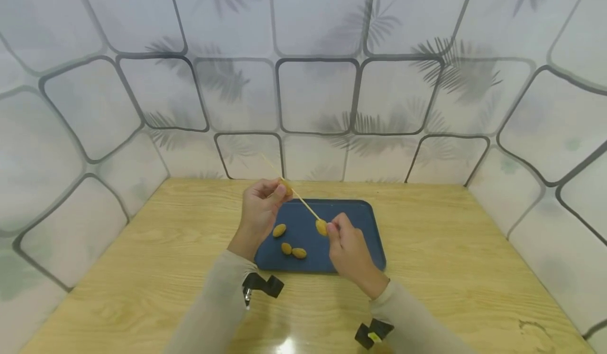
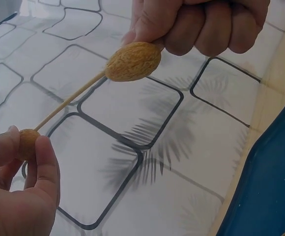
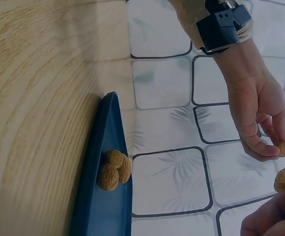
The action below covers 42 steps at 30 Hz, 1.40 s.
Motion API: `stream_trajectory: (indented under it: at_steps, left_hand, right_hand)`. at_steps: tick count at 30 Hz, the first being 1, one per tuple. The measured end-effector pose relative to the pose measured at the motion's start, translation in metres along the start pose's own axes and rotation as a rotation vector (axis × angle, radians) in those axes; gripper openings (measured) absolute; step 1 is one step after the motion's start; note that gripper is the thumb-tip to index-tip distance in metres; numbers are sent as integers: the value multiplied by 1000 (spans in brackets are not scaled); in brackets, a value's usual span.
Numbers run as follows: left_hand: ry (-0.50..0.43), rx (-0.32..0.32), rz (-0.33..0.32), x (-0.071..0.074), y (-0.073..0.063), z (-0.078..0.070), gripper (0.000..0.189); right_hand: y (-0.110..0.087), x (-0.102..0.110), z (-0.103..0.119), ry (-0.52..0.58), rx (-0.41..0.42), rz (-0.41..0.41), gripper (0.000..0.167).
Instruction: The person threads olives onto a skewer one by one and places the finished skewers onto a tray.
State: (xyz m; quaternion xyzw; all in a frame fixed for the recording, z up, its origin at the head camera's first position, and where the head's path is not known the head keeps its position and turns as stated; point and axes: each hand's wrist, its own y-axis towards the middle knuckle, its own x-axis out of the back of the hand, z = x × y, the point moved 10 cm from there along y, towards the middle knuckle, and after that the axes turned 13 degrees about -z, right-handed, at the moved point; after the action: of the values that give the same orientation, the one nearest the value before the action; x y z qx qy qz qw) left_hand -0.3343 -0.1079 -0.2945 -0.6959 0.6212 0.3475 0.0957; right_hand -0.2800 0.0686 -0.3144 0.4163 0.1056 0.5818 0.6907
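Observation:
A thin wooden skewer (image 2: 69, 104) runs slantwise between both hands, above the tray. My left hand (image 1: 260, 209) pinches a small wrinkled, golden-brown dried date (image 2: 28, 143) between thumb and fingers, and the skewer passes through it. At the skewer's near end sits a second dried date (image 2: 133, 61). Right behind that one, my right hand (image 1: 350, 243) pinches the skewer's end, with the thumb close to the fruit and the other fingers curled. Three loose dates lie on the blue tray (image 1: 322, 264): one date (image 1: 279, 230) apart and two dates (image 1: 299, 253) side by side.
The tray rests on a light wooden table (image 1: 436, 248). A patterned wall covering (image 1: 313, 96) encloses the back and both sides. Black wrist mounts (image 1: 263, 284) are strapped over both sleeves. The skewer's far end points up toward the back wall.

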Motion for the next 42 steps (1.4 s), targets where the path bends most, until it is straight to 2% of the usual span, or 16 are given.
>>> stream_trajectory:
  at_steps: [7, 14, 17, 26, 32, 36, 42]
  left_hand:
    - [38, 32, -54, -1, -3, 8, 9]
    - [108, 67, -113, -1, -7, 17, 45]
    - [108, 72, -124, -2, -9, 19, 47]
    - [97, 54, -75, -9, -15, 24, 35]
    - [130, 88, -100, -8, -18, 33, 42]
    - [158, 124, -115, -8, -21, 40, 38]
    - [249, 181, -125, -7, -24, 47, 9]
  right_hand:
    - [8, -2, 0, -37, -9, -17, 18]
    - [14, -5, -3, -68, -64, 1, 19]
    - [17, -7, -2, -64, -69, 12, 19]
    - [25, -9, -5, -97, -101, 33, 18]
    - [29, -10, -8, -124, -130, 43, 18]
    - [30, -11, -12, -121, -156, 102, 18]
    - [36, -8, -20, -69, -153, 222, 22]
